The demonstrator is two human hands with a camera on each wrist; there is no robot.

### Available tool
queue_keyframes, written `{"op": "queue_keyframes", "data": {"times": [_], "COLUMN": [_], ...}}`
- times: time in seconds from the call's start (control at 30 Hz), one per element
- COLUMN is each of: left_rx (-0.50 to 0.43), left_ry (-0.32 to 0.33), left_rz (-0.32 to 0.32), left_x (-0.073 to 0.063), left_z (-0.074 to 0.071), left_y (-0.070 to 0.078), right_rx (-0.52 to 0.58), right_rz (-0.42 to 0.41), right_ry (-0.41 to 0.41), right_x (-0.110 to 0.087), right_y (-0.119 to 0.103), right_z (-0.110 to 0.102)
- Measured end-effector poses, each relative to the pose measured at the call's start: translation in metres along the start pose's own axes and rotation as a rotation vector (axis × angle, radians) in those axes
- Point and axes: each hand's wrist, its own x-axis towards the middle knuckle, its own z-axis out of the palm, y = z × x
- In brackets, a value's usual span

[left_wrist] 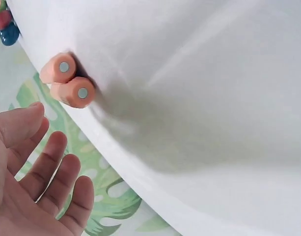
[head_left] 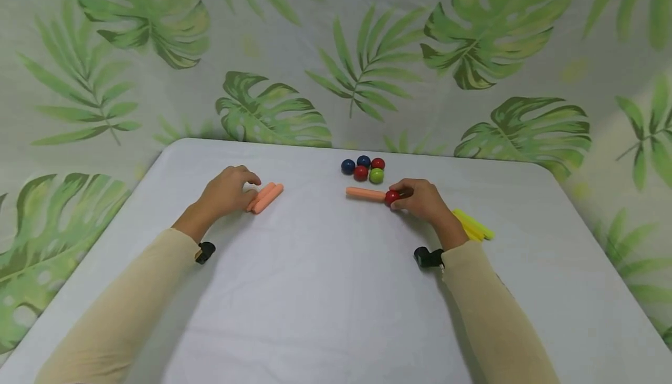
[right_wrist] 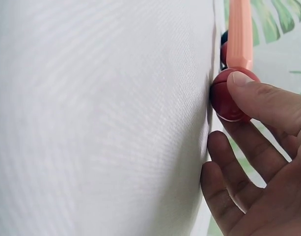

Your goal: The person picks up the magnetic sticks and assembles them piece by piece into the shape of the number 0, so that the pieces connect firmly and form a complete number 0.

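My right hand pinches a red ball between thumb and fingers at the table's surface. An orange rod extends to the left from this ball, its end against it. On the left, orange rods lie side by side; the left wrist view shows two rod ends with grey discs in them. My left hand is beside these rods, fingers loosely bent and apart, holding nothing. In its wrist view the thumb is just short of the rods.
Behind the held ball sits a group of balls: dark blue balls, red balls and a green ball. Yellow rods lie by the right wrist, partly hidden by it. The white table ends at a leaf-patterned cloth.
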Motion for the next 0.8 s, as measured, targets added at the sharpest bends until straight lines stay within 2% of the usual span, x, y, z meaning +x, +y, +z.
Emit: {"op": "queue_keyframes", "data": {"times": [0.2,0.37,0.53,0.67,0.8], "left_rx": [0.023,0.053,0.110,0.097,0.059], "left_ry": [-0.011,0.007,0.040,0.067,0.077], "left_rz": [0.045,0.041,0.086,0.117,0.113], "left_x": [-0.006,-0.005,0.000,0.003,0.005], "left_z": [0.005,0.014,0.019,0.021,0.021], "left_y": [-0.004,0.001,0.005,0.005,0.006], "right_rx": [-0.004,0.001,0.009,0.013,0.008], "right_rz": [0.002,0.018,0.023,0.012,0.004], "right_ry": [0.000,-0.019,-0.028,-0.027,-0.026], "right_x": [0.000,0.003,0.005,0.007,0.008], "right_y": [-0.001,0.001,0.001,0.002,0.001], "right_z": [-0.001,-0.001,-0.001,-0.003,-0.006]}}
